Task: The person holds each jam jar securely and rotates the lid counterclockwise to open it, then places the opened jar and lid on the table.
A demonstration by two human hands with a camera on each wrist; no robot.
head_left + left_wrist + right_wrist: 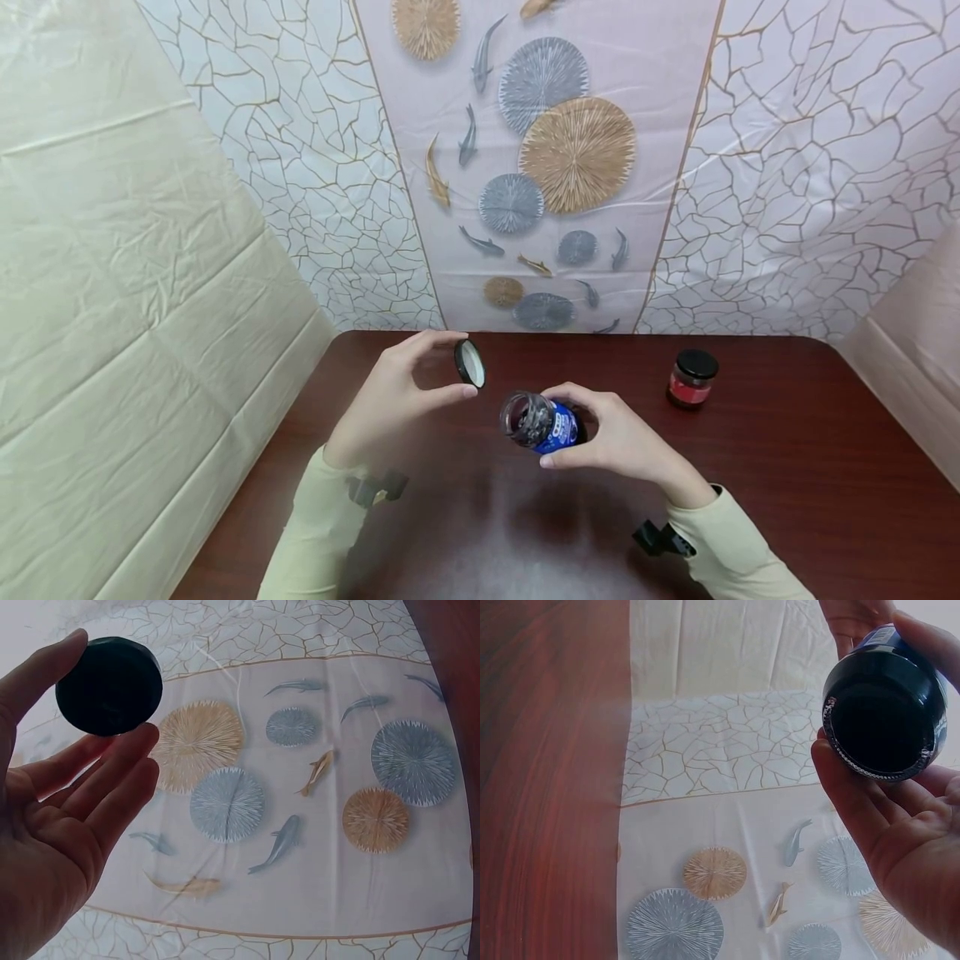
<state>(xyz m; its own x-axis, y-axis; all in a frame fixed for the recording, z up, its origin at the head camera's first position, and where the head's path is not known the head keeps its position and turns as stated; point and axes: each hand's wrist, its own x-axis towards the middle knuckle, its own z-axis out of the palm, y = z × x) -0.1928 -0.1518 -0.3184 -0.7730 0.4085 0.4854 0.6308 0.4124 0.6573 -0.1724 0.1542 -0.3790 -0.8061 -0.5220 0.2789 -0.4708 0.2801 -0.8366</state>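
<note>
Between thumb and fingertips my left hand (390,396) pinches a round black jar lid (470,364) by its edge, its pale inside turned toward the jar. In the left wrist view the lid's dark top (109,686) faces the camera. My right hand (618,437) grips a glass jar (547,422) with a blue label around its body. The jar is uncovered and tilted, its mouth pointing left toward the lid, with dark contents inside. Lid and jar are apart, both held above the table. In the right wrist view the jar's dark base (881,727) shows.
A second jar (691,379) with a black lid and red label stands upright at the table's back right. The dark reddish-brown table (810,450) meets a patterned cloth (570,275) at its far edge. Pale cloth walls (172,350) rise at the sides.
</note>
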